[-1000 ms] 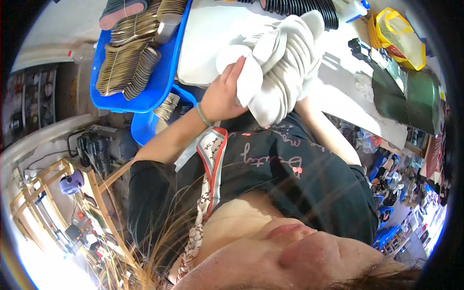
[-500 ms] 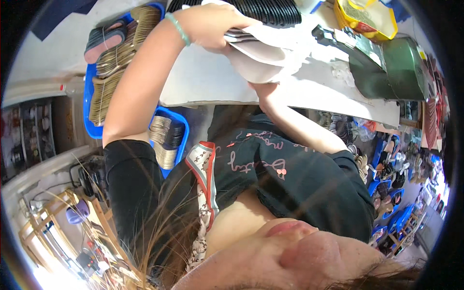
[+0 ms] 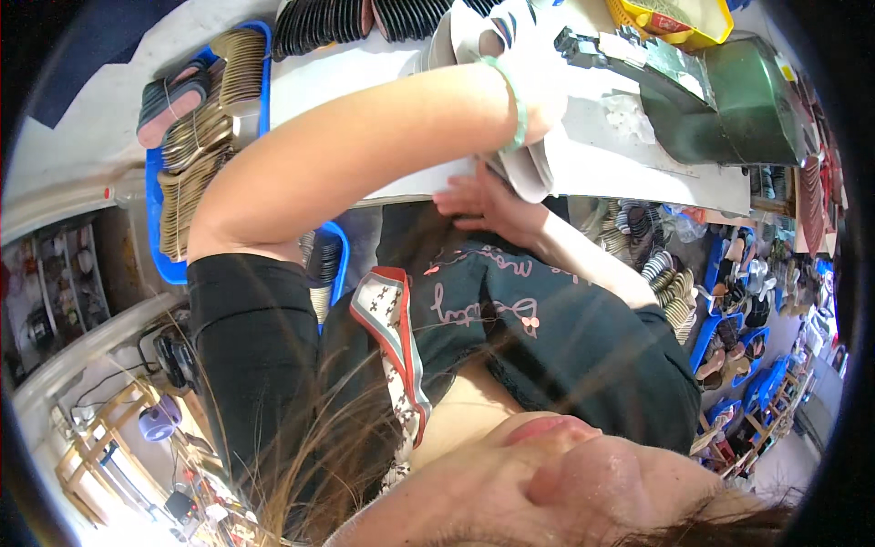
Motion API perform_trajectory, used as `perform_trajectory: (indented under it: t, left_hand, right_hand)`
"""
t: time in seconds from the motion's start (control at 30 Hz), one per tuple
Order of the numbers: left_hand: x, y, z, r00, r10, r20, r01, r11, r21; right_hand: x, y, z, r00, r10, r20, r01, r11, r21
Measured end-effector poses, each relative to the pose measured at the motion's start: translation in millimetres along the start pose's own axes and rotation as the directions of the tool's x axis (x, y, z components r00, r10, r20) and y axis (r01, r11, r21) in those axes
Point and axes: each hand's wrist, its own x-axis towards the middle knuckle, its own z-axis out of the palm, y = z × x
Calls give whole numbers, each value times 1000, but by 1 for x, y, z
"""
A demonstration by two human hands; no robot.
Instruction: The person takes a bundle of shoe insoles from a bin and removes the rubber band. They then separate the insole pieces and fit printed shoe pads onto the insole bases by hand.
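Observation:
Reaching across the white table [image 3: 629, 164], my left hand [image 3: 538, 87] is washed out by glare, and its fingers do not show clearly. White insole-shaped sheets [image 3: 456, 36] stick out beyond it, and another white sheet end [image 3: 527, 175] shows below its wrist, over the table's front edge. How my left hand meets them is hidden. A pale green bangle [image 3: 519, 100] circles that wrist. Close below, my right hand [image 3: 497, 202] is open, fingers spread and pointing left, beside the lower sheet end.
Rows of black insole-like pieces [image 3: 319, 27] line the table's far side. A dark green machine [image 3: 729, 105] and a yellow basket [image 3: 684, 23] stand at the right. On the left, a blue crate [image 3: 157, 205] holds bundled tan pieces. Another blue crate [image 3: 342, 264] sits below the table edge.
My left hand has swung right across the table, its forearm now lying over the front. My right hand has come out from under the white sheets, its fingers now spread in view.

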Motion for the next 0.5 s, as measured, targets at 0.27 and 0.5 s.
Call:
perform_trajectory:
  t: [0.27, 0.5]
  left_hand:
    - [-23, 3, 34, 970, -10, -244, -30, 986, -163]
    - [-67, 9, 27, 848, 23, -530, -145, 971, -190]
  right_hand:
    - [-124, -75, 12, 952, -307, 10, 230, 691, -686]
    - [-27, -82, -63, 858, -512, -43, 149, 327, -933]
